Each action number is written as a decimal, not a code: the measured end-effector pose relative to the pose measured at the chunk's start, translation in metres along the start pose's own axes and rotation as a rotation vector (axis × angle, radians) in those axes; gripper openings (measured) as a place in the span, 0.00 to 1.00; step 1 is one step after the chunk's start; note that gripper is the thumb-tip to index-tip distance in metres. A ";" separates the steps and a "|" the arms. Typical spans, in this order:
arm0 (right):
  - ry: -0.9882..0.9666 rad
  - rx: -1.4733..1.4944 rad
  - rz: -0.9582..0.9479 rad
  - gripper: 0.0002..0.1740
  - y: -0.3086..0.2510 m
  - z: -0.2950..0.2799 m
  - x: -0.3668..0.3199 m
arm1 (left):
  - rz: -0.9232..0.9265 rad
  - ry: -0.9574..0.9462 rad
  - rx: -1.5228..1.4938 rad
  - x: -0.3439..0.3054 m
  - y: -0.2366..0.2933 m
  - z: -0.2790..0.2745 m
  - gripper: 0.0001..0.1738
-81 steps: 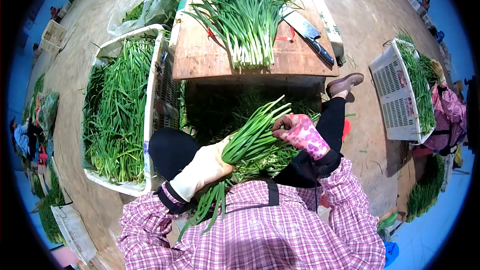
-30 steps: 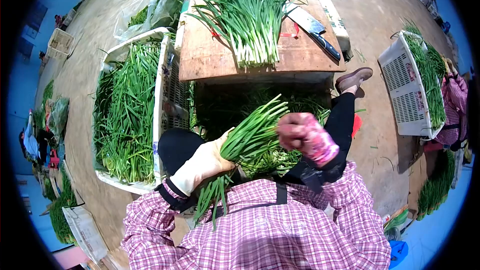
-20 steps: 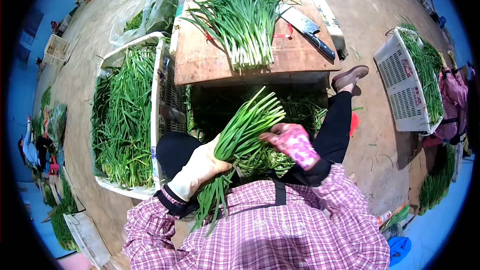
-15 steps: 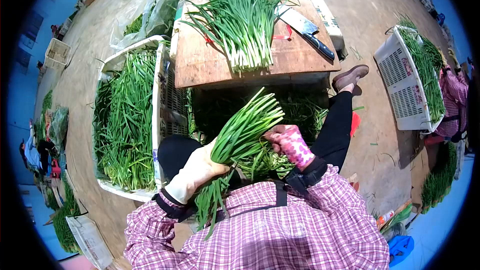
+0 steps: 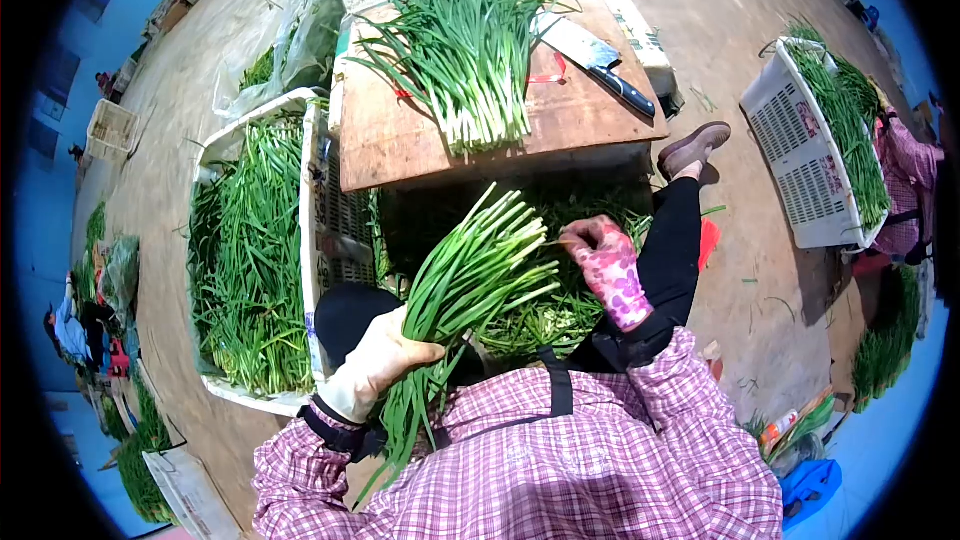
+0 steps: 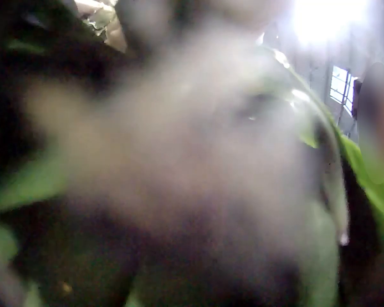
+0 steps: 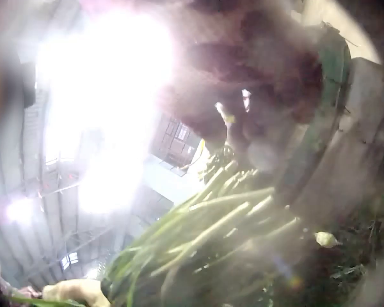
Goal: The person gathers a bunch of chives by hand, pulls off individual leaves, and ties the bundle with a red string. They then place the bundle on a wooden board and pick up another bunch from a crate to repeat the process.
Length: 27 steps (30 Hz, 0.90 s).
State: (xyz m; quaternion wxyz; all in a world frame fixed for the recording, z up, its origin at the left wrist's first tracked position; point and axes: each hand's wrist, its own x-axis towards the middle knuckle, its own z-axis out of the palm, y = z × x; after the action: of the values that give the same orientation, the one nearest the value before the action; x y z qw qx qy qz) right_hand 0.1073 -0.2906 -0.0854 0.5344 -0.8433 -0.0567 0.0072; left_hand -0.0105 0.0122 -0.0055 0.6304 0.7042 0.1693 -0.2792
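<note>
Greens [image 5: 455, 270] bunched in left hand [image 5: 375, 365], fingers curled round them; right hand [image 5: 612, 275] beside, fingers curled narrow, can't tell if holding; looks part done: bunch [image 5: 485, 65] on board [image 5: 385, 145], crate [image 5: 308, 210] full.

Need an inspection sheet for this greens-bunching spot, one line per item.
Surface: wooden board, red strip on it.
Job's things: laid bunch and cleaver on the board; held bunch; filled crate at left.
Clutter: loose greens below the held bunch; plastic bag behind the crate.
Grippers: left hand grips the held bunch; right hand has curled fingers, contents unclear.
Cables: nothing seen.
Surroundings: another crate and person at right.
</note>
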 end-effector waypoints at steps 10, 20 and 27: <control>-0.285 -0.129 0.040 0.17 0.000 -0.005 0.020 | 0.143 0.123 0.069 0.003 -0.014 0.025 0.38; -0.248 0.354 0.269 0.08 0.030 0.025 0.015 | 0.204 0.191 0.561 0.008 -0.013 0.025 0.44; -0.076 -0.020 0.026 0.11 0.008 0.014 0.018 | 0.137 0.117 0.285 0.015 -0.029 0.013 0.40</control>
State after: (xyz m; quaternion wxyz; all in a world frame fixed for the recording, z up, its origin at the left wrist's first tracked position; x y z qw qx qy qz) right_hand 0.1248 -0.2795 -0.0982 0.5232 -0.8484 -0.0658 0.0456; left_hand -0.0185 0.0017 -0.0380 0.5307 0.8115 0.1160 -0.2152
